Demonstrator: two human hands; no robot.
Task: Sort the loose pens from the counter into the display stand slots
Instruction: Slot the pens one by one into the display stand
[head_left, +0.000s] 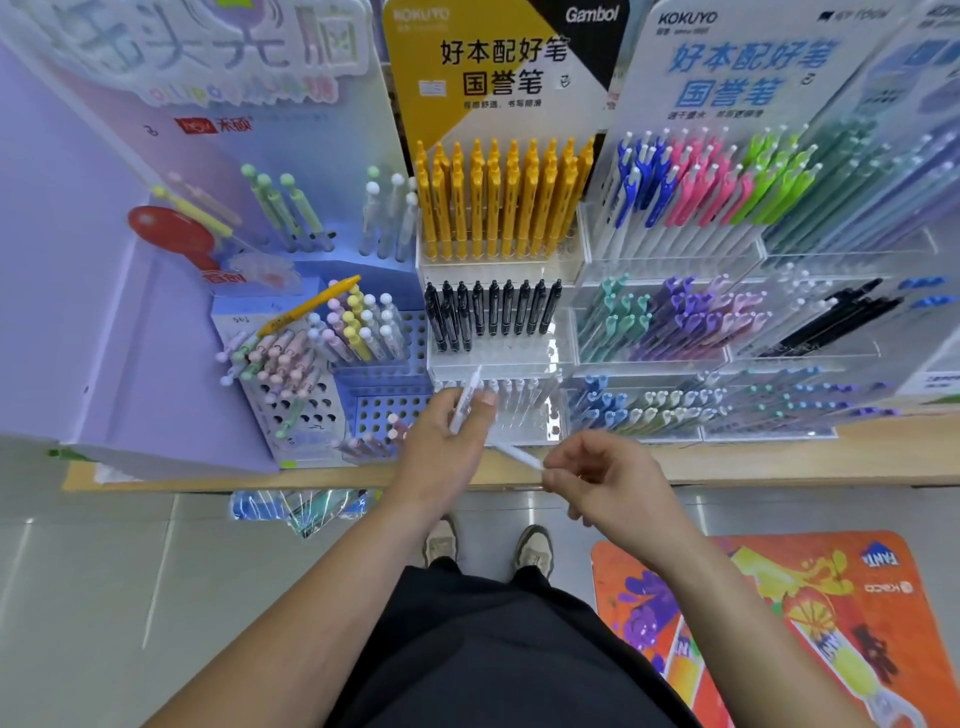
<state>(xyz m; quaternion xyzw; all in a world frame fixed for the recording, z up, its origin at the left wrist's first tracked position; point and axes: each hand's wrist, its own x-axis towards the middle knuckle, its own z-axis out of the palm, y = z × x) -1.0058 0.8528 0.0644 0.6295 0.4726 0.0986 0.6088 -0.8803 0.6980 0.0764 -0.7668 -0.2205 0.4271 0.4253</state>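
My left hand (441, 452) pinches a white pen (466, 397) that points up toward the front row of the clear display stand (566, 270). That front row (514, 402) holds several white pens standing in slots. My right hand (602, 478) pinches a second white pen (517, 455) by one end; it lies nearly level just above the counter edge (727, 467). Behind, the stand carries a row of black pens (493, 312) and several yellow pens (504, 202).
A purple stand (363, 374) with pastel pens and a loose yellow pen (311, 306) lying across it sits to the left. More clear racks with coloured pens (701, 322) fill the right. Packets (301, 506) hang below the counter; an orange mat (779, 623) lies on the floor.
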